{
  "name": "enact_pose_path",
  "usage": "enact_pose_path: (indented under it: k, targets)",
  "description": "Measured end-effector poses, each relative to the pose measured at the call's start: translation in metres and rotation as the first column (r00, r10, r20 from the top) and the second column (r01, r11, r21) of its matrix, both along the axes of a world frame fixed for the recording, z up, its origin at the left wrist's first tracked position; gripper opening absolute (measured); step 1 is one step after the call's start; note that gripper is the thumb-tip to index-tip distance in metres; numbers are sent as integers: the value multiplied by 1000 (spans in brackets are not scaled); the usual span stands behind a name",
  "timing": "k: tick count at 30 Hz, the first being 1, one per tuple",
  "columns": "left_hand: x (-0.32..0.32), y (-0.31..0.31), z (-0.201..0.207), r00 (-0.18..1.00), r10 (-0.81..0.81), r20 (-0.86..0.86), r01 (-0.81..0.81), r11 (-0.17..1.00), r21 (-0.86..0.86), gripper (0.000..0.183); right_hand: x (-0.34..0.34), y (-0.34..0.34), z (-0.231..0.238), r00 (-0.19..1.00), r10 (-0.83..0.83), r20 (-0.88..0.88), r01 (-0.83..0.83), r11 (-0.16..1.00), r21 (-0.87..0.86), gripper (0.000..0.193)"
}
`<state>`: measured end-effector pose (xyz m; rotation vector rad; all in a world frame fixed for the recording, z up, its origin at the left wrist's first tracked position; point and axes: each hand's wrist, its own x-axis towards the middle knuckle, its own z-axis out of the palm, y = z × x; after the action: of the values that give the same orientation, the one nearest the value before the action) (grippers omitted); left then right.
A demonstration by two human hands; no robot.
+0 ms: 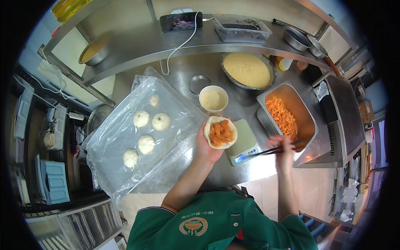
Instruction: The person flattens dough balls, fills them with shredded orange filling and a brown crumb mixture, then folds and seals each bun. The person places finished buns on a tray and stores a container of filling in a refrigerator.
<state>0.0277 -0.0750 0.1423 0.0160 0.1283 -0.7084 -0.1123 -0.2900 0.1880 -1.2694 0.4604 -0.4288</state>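
On my left palm (211,154) rests a round, flattened dough wrapper (234,132), its middle heaped with orange chopped filling (221,133). My left fingers curl under and around it. My right hand (283,154) is closed around dark chopsticks (268,151), slightly blurred, by the near edge of a deep steel pan (307,125). Inside that pan lies more orange filling (280,114). Between my hands sits a pale green kitchen scale (246,135) with a lit display. Just beyond the wrapper stands a white tub (213,109) of pale crumbly powder.
Several dough balls (146,144) lie under or on a clear plastic sheet (112,146) at left. Behind the pan is a bowl of yellow batter (248,70). A round metal lid (200,84) lies beyond the tub. The overhead shelf (137,50) carries a phone (181,22) and containers.
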Motion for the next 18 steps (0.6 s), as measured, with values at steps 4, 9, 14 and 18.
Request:
enact_pose_path:
  k: [4,9,14,18]
  targets:
    - [-15,-38,-8,999,-51,13,49,992,119,52,23,59,-31,968,238,-78,-195,911,364,44]
    - [-13,-58,-5,980,-140,143,68,906,417,57,31,55,-21,986,163,-22,-150,947,285,41]
    - [12,-73,-107,720,-221,658,-583,322,746,48,46,21,-53,962,174,-210,-80,915,394,49]
    - [8,-31,-147,708,-392,587,-609,82,789,43,35,-33,-97,919,190,-347,-69,941,332,53]
